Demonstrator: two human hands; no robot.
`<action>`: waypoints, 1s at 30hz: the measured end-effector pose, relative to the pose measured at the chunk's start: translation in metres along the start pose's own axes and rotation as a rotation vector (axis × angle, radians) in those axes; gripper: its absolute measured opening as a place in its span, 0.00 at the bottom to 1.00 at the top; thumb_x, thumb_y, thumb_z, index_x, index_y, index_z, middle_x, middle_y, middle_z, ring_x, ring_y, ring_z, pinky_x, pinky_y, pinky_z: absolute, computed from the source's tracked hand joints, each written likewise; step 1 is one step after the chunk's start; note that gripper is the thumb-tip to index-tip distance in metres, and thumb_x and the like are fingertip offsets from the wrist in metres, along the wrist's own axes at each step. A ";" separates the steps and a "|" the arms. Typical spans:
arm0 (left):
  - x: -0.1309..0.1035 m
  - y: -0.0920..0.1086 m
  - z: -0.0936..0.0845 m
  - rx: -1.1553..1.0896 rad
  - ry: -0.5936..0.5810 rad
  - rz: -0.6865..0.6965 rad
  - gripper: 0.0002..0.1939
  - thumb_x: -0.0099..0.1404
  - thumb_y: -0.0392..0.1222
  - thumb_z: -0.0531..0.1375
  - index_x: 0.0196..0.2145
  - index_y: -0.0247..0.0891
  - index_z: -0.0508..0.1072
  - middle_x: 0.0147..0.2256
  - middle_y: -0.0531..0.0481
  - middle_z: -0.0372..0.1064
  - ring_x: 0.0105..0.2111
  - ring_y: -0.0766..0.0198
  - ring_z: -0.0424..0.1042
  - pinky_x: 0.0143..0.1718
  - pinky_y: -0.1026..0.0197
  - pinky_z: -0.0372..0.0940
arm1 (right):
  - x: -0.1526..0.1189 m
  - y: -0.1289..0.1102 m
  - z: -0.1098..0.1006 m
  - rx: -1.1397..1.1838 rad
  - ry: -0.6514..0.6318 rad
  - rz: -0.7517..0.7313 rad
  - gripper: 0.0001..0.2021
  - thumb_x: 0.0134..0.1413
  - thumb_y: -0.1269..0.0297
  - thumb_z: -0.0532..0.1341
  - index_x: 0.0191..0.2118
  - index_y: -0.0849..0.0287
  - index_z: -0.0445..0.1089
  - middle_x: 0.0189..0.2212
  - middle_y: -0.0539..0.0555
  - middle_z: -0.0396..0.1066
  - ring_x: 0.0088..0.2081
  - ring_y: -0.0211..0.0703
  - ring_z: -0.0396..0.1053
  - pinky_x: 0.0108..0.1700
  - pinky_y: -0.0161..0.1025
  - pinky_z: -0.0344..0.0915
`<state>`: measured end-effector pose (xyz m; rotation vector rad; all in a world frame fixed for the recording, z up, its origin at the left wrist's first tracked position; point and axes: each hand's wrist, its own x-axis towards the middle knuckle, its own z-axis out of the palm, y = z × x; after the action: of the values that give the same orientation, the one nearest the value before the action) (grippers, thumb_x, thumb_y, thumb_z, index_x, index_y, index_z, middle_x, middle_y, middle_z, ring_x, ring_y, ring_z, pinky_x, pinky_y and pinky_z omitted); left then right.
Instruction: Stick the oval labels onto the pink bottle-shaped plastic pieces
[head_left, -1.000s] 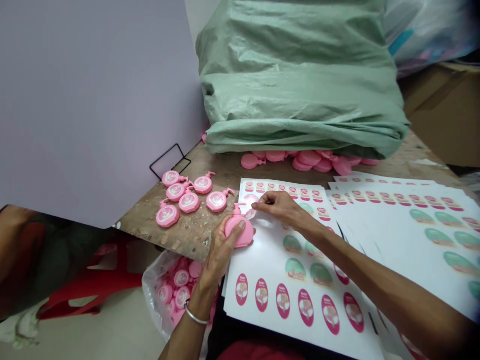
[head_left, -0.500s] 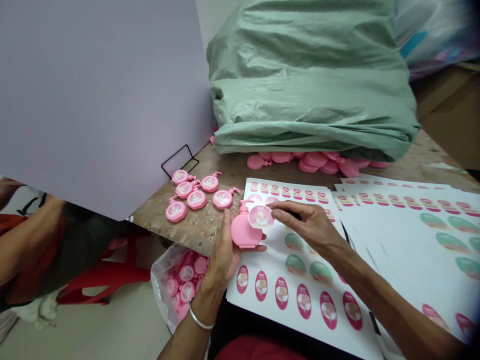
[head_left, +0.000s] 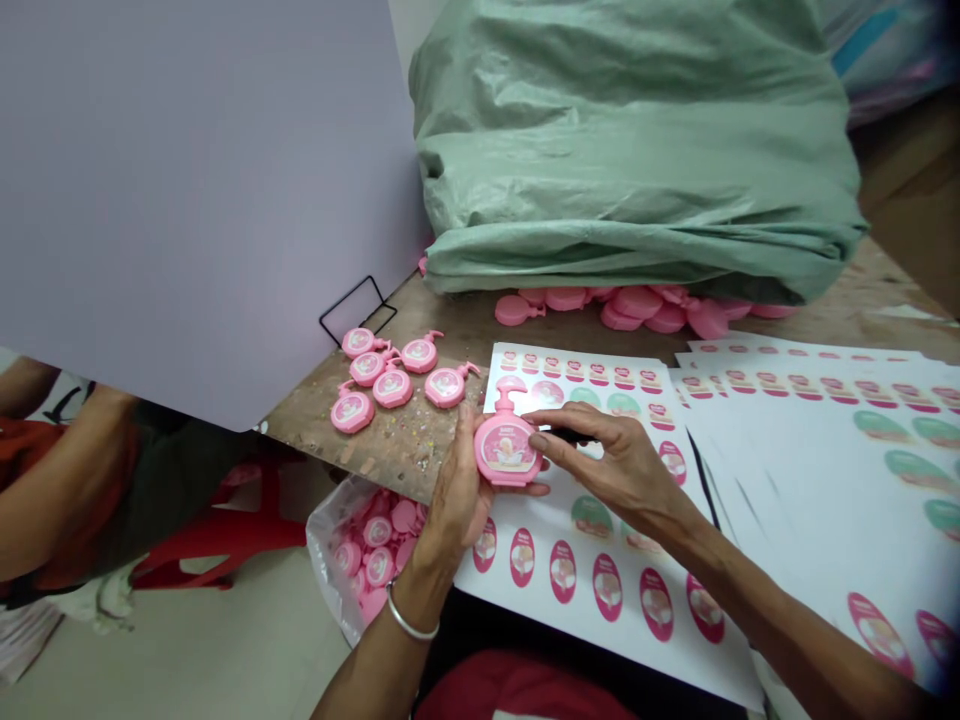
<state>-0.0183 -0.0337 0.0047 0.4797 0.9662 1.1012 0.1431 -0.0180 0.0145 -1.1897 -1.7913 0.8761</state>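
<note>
My left hand [head_left: 454, 490] is closed around a pink toy pump bottle [head_left: 491, 476], held pump up above the sticker sheet. An oval pink sticker [head_left: 507, 447] with a small bathing picture lies over the bottle's front face. At the sticker's right edge, the thumb and forefinger of my right hand [head_left: 615, 460] pinch it against the bottle. A slim dark object [head_left: 576, 436] shows between the fingers of that hand; its kind is unclear. Beneath both hands lies a white sheet of printed stickers [head_left: 525, 620], with ovals in pink and green.
Several stickered pink bottles [head_left: 392, 386] lie on the wooden table at left, near a black wire stand [head_left: 358, 308]. Plain bottles [head_left: 637, 301] spill from under a green sack [head_left: 637, 170]. More sheets [head_left: 810, 470] lie right. A bag of bottles [head_left: 330, 560] hangs below; a co-worker's arm [head_left: 67, 480] is left.
My right hand has brought the sticker left and down onto the bottle's front, where it was held partly off to the side before. The bottle has shifted slightly right.
</note>
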 end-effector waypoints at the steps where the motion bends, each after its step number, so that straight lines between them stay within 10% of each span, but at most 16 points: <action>1: 0.000 0.000 0.001 0.001 0.002 0.003 0.31 0.66 0.64 0.51 0.52 0.36 0.72 0.43 0.39 0.75 0.41 0.52 0.76 0.33 0.55 0.76 | 0.000 0.000 0.000 -0.002 0.003 -0.004 0.10 0.56 0.58 0.64 0.42 0.55 0.77 0.33 0.51 0.75 0.33 0.39 0.70 0.37 0.38 0.66; 20: -0.006 0.005 0.001 0.010 -0.040 0.048 0.29 0.66 0.63 0.53 0.48 0.34 0.74 0.43 0.39 0.74 0.41 0.53 0.76 0.35 0.54 0.76 | 0.002 -0.006 0.002 -0.060 0.049 -0.033 0.09 0.56 0.59 0.64 0.39 0.55 0.77 0.30 0.52 0.75 0.32 0.42 0.69 0.35 0.41 0.65; 30: -0.010 0.003 -0.005 0.197 -0.129 0.075 0.21 0.56 0.42 0.68 0.47 0.36 0.70 0.40 0.46 0.70 0.37 0.59 0.74 0.36 0.54 0.76 | 0.000 -0.003 -0.002 -0.546 0.222 -0.052 0.22 0.51 0.46 0.64 0.43 0.58 0.75 0.34 0.60 0.76 0.40 0.55 0.70 0.46 0.53 0.61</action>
<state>-0.0251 -0.0420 0.0081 0.7434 0.9534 1.0332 0.1438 -0.0186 0.0179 -1.4990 -1.9214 0.2061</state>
